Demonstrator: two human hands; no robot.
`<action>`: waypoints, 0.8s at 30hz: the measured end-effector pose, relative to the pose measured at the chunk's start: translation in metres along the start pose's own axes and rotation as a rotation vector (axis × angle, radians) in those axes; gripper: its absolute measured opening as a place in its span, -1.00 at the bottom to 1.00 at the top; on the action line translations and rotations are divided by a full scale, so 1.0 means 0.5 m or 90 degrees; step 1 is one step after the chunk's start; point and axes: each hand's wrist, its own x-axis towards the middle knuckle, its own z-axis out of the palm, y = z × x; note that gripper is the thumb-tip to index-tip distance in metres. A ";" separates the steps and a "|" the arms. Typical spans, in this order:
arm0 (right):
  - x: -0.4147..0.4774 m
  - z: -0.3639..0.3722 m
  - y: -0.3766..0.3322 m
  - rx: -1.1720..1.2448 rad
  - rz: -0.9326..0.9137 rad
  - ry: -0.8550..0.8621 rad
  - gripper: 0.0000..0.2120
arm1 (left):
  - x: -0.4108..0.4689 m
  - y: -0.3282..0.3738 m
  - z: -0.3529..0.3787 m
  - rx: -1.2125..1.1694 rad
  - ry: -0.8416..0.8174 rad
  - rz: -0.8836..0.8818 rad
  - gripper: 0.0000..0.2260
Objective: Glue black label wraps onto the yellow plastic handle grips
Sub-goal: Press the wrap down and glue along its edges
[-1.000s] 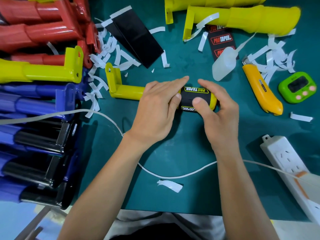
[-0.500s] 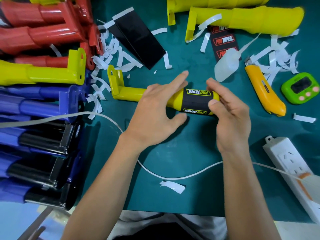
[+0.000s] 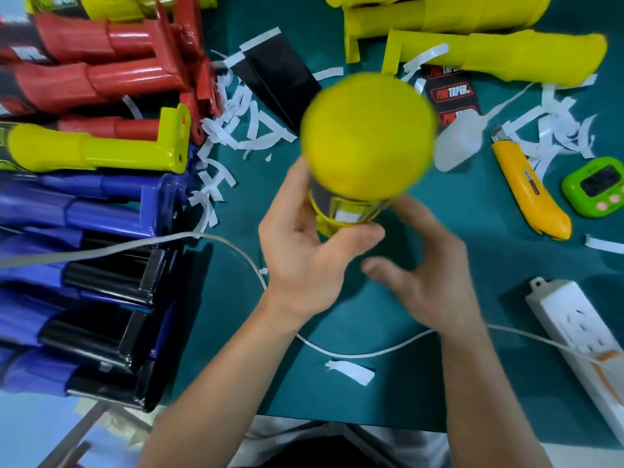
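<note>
Yellow plastic: the handle grip (image 3: 368, 136) stands on end above open green surface (image 3: 422, 393), long axis aimed up at me, black label wrap (image 3: 320, 201) low; my left hand (image 3: 304, 255) grips it, right hand (image 3: 429, 275) spread.

Your counter (image 3: 439, 383) is dark teal on top (evenly lit); a pale blue surface (image 3: 27, 430) shows past its near-left corner.

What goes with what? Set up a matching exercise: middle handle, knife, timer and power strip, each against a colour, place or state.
1 middle handle
2 knife
3 timer
4 power strip

a green
b white, lower right
c held up by the left hand
d lying between the bottle and the timer

Pairs: 1-c, 2-d, 3-a, 4-b
</note>
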 end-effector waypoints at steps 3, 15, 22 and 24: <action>0.006 0.042 -0.012 -0.170 0.033 -0.009 -0.36 | -0.008 0.015 0.013 -0.147 0.060 -0.055 -0.44; -0.024 0.019 -0.002 -0.230 -0.072 0.126 -0.66 | 0.028 -0.015 -0.015 -0.118 0.177 -0.164 -0.68; -0.013 0.036 0.005 -0.341 -0.064 0.139 -0.65 | 0.078 -0.059 -0.053 -0.156 0.300 -0.365 -0.84; -0.013 0.044 0.003 -0.388 -0.075 0.127 -0.61 | 0.087 -0.059 -0.065 -0.166 0.315 -0.365 -0.79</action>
